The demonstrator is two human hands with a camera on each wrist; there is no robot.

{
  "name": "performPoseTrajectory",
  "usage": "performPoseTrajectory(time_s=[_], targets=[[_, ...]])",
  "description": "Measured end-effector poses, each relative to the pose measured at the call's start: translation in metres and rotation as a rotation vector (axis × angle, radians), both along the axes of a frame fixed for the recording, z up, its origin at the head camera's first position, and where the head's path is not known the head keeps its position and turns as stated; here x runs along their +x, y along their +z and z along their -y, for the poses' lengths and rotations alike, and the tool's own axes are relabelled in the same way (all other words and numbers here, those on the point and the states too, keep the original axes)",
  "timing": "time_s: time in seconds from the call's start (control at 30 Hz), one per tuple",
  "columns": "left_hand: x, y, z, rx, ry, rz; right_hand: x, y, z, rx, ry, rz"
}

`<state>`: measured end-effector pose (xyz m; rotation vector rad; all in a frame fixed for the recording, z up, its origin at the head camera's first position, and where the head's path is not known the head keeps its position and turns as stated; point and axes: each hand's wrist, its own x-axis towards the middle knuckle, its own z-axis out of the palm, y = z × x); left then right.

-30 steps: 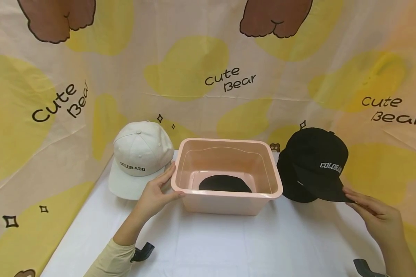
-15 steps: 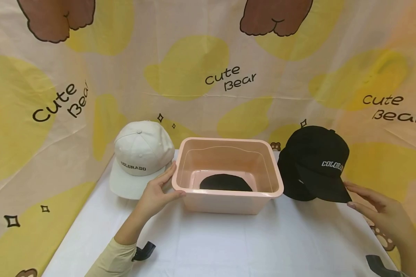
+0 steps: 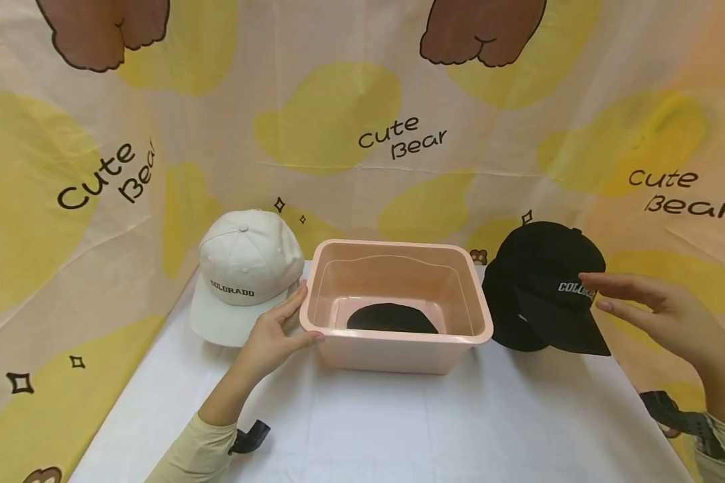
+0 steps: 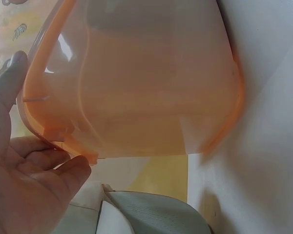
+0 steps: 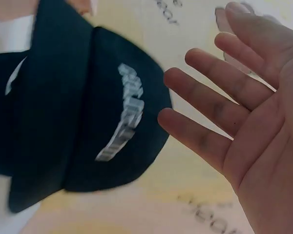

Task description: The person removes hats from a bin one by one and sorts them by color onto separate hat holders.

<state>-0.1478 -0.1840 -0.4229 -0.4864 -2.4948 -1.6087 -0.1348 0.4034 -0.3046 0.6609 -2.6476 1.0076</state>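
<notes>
A pink plastic bin (image 3: 393, 355) stands mid-table, and my left hand (image 3: 268, 349) holds its left front corner. In the left wrist view the thumb (image 4: 14, 70) and the curled fingers (image 4: 53, 165) are at the bin's rim. Inside the bin lies a black, rounded thing (image 3: 393, 318), partly hidden by the front wall. At the right, a black cap (image 3: 550, 261) with COLORADO lettering sits tilted over another black piece (image 3: 516, 329), perhaps a second cap. My right hand (image 3: 664, 318) hovers by its crown, holding nothing; the right wrist view shows the fingers (image 5: 205, 97) spread.
A white COLORADO cap (image 3: 248, 261) rests left of the bin, close to my left hand. White cloth covers the table (image 3: 374, 429). A patterned curtain (image 3: 326, 114) hangs behind and at both sides.
My right hand has let go of the black cap's brim, drawn back to the right, then risen beside the crown. The left hand and the bin have stayed in place.
</notes>
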Motion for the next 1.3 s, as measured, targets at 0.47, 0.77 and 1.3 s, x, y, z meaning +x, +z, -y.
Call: performPoseTrajectory(time_s=[0.47,0.77,1.3], targets=[[0.000,-0.001,0.000,-0.006,0.012,-0.001,-0.059,0.064,0.061,0.041,0.261,0.177],[-0.001,-0.001,-0.001,0.004,0.004,0.003,-0.090,0.093,0.118,0.238,0.321,0.254],[-0.001,0.001,-0.001,-0.029,0.020,0.003,-0.119,0.087,0.216,0.428,0.574,0.428]])
